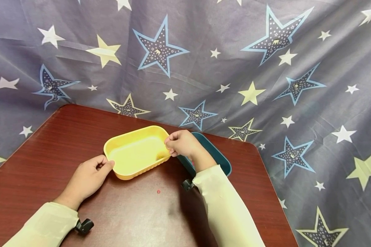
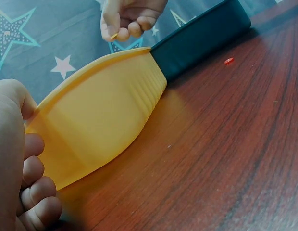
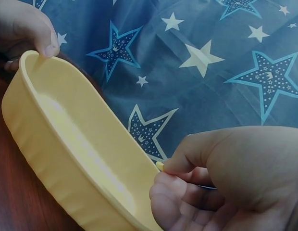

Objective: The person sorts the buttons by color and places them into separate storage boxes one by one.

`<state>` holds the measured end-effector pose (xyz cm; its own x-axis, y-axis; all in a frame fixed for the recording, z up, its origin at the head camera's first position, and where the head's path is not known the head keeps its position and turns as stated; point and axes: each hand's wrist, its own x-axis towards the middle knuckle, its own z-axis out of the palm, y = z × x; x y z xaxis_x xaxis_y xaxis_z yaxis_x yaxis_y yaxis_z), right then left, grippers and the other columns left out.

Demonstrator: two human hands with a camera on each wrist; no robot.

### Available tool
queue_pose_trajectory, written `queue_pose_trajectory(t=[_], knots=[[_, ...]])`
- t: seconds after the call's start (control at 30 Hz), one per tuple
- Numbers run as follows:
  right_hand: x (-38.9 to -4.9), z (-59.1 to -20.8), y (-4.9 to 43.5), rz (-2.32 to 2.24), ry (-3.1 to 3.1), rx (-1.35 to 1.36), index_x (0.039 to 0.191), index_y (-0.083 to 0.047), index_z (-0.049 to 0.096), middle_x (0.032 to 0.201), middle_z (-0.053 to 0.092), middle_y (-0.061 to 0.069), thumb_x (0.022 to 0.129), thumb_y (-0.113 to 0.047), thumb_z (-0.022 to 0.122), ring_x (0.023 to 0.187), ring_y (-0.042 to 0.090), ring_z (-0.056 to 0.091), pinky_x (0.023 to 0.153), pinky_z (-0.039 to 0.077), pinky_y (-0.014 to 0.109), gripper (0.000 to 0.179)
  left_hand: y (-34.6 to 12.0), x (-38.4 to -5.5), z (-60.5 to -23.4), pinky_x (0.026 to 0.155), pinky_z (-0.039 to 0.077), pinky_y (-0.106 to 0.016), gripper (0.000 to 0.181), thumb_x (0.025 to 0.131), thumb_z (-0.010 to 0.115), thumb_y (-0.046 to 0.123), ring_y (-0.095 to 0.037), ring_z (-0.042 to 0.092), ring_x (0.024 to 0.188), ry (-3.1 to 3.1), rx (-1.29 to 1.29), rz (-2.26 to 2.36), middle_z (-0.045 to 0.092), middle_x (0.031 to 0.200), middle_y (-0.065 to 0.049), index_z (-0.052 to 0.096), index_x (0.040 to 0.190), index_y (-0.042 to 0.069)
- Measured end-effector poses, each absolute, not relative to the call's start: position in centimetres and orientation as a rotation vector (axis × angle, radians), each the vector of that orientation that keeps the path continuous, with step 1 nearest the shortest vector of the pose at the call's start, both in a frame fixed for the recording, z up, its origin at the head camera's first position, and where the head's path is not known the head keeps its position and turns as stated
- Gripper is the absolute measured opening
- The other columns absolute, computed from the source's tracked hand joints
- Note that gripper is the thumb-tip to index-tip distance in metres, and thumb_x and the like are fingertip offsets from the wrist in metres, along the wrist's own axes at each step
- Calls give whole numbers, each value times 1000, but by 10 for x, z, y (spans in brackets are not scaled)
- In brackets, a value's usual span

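A yellow plastic tray (image 1: 136, 161) with rounded corners sits over the middle of the table. My left hand (image 1: 91, 173) grips its left end, thumb over the rim and fingers curled beneath, as the left wrist view shows. At the tray's right end, my right hand (image 1: 183, 145) pinches a small yellow piece (image 3: 160, 166) between thumb and index finger, close over the rim. Small yellowish bits (image 1: 161, 156) gather in the tray's near right corner. Behind my right wrist stands a dark teal tray (image 1: 214, 151), partly hidden by that hand and forearm.
A small red piece (image 1: 158, 191) lies on the brown wooden table (image 1: 136, 212), in front of the yellow tray. A grey curtain (image 1: 204, 68) with stars hangs along the table's far and right edges. Black straps (image 1: 84, 226) are at both wrists.
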<state>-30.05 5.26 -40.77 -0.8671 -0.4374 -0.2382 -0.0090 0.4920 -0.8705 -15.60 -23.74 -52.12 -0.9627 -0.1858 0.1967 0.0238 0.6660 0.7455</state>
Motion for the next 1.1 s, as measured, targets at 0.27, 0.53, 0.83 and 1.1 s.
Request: queue_pose_trajectory(t=[0.27, 0.53, 0.83, 1.1], knots=[[-307, -408, 46, -1325, 2309, -328, 84, -6, 68, 79, 63, 15, 83, -12, 67, 69, 31, 62, 64, 51, 41, 6, -237, -156, -522, 45, 29, -29, 33, 85, 48, 59, -14, 38, 50, -2618, 127, -1177, 39, 54, 2, 47, 71, 30], [-309, -409, 42, -1328, 2292, -335, 95, 3, 65, 81, 63, 16, 85, -11, 64, 71, 32, 62, 65, 51, 42, 17, -238, -157, -523, 45, 29, -29, 33, 85, 48, 59, -14, 37, 49, -2621, 125, -1195, 38, 54, 1, 46, 71, 29], [-306, -409, 39, -1329, 2311, -334, 94, 2, 66, 79, 62, 17, 84, -11, 66, 69, 32, 62, 64, 51, 42, 16, -237, -156, -522, 45, 29, -29, 33, 85, 48, 59, -15, 38, 49, -2622, 132, -1198, 38, 54, 1, 47, 71, 29], [-302, -411, 41, -1319, 2318, -344, 89, -3, 68, 78, 62, 17, 83, -10, 65, 68, 33, 62, 64, 51, 43, 9, -237, -156, -520, 45, 29, -29, 33, 86, 48, 59, -14, 38, 50, -2627, 130, -1194, 38, 54, 1, 47, 71, 29]])
